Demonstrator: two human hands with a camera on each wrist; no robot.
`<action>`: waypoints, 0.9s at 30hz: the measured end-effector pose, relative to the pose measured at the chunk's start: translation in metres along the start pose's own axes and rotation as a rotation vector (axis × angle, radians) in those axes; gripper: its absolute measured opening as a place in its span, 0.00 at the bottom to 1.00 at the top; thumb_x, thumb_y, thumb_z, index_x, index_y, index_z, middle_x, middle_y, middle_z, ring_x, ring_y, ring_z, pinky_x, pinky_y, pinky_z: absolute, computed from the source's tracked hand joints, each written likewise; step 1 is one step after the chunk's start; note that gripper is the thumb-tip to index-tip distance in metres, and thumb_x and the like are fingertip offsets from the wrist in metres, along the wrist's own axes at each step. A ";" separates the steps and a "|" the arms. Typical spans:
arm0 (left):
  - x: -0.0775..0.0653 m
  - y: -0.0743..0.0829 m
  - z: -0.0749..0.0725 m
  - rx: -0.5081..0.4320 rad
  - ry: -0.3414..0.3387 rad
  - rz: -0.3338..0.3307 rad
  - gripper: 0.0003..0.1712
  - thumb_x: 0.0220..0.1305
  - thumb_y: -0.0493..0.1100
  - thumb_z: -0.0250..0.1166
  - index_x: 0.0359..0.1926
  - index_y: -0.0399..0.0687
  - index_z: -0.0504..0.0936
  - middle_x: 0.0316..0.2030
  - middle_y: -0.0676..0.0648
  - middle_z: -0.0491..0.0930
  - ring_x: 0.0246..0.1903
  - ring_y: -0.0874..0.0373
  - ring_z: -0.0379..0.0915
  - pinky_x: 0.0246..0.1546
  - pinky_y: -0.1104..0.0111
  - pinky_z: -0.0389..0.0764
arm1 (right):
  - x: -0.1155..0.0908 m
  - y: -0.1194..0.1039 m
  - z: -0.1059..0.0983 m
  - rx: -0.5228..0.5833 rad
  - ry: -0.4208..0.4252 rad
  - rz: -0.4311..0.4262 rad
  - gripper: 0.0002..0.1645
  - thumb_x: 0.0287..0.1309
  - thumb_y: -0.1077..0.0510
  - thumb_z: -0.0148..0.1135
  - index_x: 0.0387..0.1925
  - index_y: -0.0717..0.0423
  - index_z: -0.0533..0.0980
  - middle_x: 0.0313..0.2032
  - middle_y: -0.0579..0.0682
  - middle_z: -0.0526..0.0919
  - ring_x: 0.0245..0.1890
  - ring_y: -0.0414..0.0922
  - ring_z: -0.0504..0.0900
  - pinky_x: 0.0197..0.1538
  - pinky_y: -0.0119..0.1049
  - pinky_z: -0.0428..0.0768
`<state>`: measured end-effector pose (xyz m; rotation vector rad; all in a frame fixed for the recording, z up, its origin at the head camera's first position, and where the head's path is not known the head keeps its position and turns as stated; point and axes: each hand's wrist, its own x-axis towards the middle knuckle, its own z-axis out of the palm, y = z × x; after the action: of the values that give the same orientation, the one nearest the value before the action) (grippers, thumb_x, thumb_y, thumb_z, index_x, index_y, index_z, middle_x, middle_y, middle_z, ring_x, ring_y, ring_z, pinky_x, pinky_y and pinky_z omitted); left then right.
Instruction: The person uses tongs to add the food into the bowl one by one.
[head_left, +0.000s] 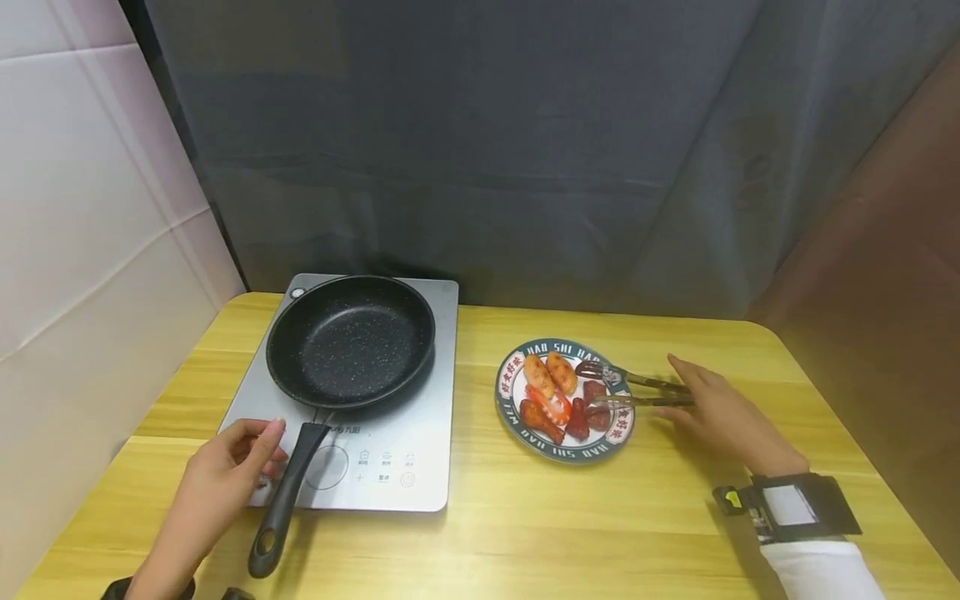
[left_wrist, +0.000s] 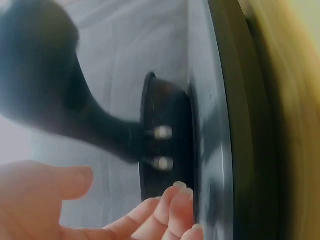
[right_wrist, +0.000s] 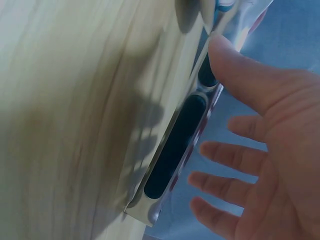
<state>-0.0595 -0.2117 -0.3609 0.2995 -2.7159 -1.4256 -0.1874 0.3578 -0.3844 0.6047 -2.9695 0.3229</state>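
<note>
A black frying pan (head_left: 351, 343) sits on a silver induction cooker (head_left: 420, 417), its handle (head_left: 285, 500) pointing toward the front edge. Just left of that handle is my left hand (head_left: 217, 479), thumb and fingers apart and nothing between them; the left wrist view has the handle (left_wrist: 45, 65) above the thumb. At the right, my right hand (head_left: 727, 417) spreads around the rear end of metal food tongs (head_left: 660, 383). In the right wrist view the thumb overlaps the tongs (right_wrist: 175, 145) and the other fingers are loosely extended. The tongs' front ends lie over a patterned plate (head_left: 512, 417).
The plate bears a drumstick (head_left: 542, 422), a shrimp-like orange-red piece (head_left: 553, 406), yellow-brown pieces (head_left: 561, 372) and dark red meat pieces (head_left: 597, 418). Wooden table (head_left: 540, 533) extends around the cooker and plate. A dark curtain (head_left: 480, 167) hangs behind, with side panels left and right.
</note>
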 end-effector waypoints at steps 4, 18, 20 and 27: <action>-0.001 0.002 0.006 -0.148 -0.090 -0.083 0.26 0.73 0.52 0.53 0.49 0.27 0.74 0.28 0.46 0.77 0.25 0.60 0.72 0.25 0.70 0.78 | 0.002 0.002 0.001 -0.011 -0.023 0.007 0.48 0.56 0.43 0.67 0.66 0.67 0.60 0.58 0.74 0.65 0.56 0.72 0.65 0.56 0.67 0.65; 0.000 0.007 0.011 -0.584 -0.554 -0.179 0.30 0.74 0.58 0.47 0.44 0.29 0.68 0.22 0.48 0.70 0.18 0.59 0.69 0.19 0.68 0.77 | 0.006 0.010 0.008 0.034 -0.059 -0.042 0.38 0.58 0.46 0.66 0.62 0.65 0.67 0.52 0.66 0.74 0.53 0.65 0.73 0.53 0.62 0.71; 0.001 0.006 0.012 -0.649 -0.618 -0.176 0.27 0.74 0.58 0.46 0.42 0.33 0.67 0.21 0.50 0.69 0.17 0.60 0.68 0.18 0.70 0.75 | 0.007 0.010 0.010 0.046 -0.058 -0.042 0.36 0.59 0.46 0.66 0.61 0.62 0.68 0.52 0.64 0.75 0.54 0.64 0.74 0.54 0.61 0.72; 0.005 0.001 0.010 -0.820 -0.800 -0.160 0.21 0.77 0.55 0.41 0.38 0.41 0.64 0.20 0.54 0.65 0.13 0.64 0.63 0.14 0.74 0.69 | 0.010 0.008 0.010 0.077 -0.066 -0.039 0.30 0.59 0.48 0.66 0.56 0.62 0.72 0.50 0.62 0.78 0.52 0.62 0.75 0.55 0.60 0.71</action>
<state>-0.0654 -0.2041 -0.3663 -0.1518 -2.2225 -3.0318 -0.2005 0.3591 -0.3940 0.6940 -3.0154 0.4245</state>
